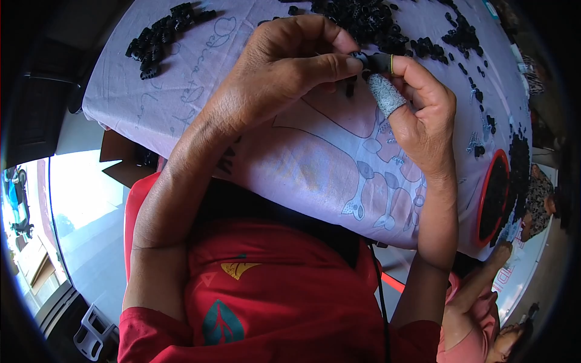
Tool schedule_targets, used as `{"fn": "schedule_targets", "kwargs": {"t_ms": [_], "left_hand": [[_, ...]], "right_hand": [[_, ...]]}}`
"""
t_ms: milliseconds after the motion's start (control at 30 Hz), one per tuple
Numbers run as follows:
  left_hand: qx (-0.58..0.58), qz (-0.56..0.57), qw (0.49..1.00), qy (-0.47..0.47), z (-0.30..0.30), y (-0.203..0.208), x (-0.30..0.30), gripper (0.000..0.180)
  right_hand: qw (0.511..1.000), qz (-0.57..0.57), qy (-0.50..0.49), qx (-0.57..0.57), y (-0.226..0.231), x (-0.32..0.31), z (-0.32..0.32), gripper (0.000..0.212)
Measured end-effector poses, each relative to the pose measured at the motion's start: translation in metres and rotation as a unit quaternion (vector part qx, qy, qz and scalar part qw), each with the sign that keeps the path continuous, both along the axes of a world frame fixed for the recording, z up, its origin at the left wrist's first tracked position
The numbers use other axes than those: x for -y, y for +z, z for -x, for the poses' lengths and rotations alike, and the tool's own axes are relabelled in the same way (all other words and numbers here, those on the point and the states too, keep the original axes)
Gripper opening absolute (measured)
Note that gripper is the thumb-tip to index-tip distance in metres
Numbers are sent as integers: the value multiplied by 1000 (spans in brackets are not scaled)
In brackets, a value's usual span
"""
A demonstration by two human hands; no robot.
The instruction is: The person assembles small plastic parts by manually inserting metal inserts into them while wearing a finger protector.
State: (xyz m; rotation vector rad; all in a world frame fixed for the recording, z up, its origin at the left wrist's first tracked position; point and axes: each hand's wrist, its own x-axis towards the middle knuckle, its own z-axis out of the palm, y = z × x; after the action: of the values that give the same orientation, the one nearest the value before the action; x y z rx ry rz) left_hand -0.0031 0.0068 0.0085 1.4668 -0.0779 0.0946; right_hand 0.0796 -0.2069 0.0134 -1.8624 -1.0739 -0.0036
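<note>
Above the near part of the cloth-covered table, my two hands meet at the fingertips around a small black ring-like piece (361,57). My left hand (275,69) pinches it between thumb and forefinger, the other fingers curled behind. From the other side my right hand (426,118) closes on it too. A speckled grey sleeve covers my right thumb, and a dark one with a yellow edge covers the forefinger. Fingertips partly hide the piece, so its exact kind cannot be made out. Just beyond lies a heap of small black pieces (366,24).
A cluster of black pieces (160,39) lies at the far left, more pieces (463,36) at the far right. A red-rimmed tray (482,209) with black contents sits at the right edge. Another person (472,320) is at the lower right. A cardboard box (118,151) stands left below the tabletop.
</note>
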Motion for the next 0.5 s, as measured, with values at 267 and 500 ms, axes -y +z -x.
{"fn": "schedule_targets", "kwargs": {"t_ms": [267,500], "left_hand": [[7,15,1000,-12,0,-1,1,16],[16,-3,1000,-13,0,0,1,17]], "right_hand": [[1000,8,15,1,2,-1,1,28],[1000,-24,11,-13,7,-1,1,22]]}}
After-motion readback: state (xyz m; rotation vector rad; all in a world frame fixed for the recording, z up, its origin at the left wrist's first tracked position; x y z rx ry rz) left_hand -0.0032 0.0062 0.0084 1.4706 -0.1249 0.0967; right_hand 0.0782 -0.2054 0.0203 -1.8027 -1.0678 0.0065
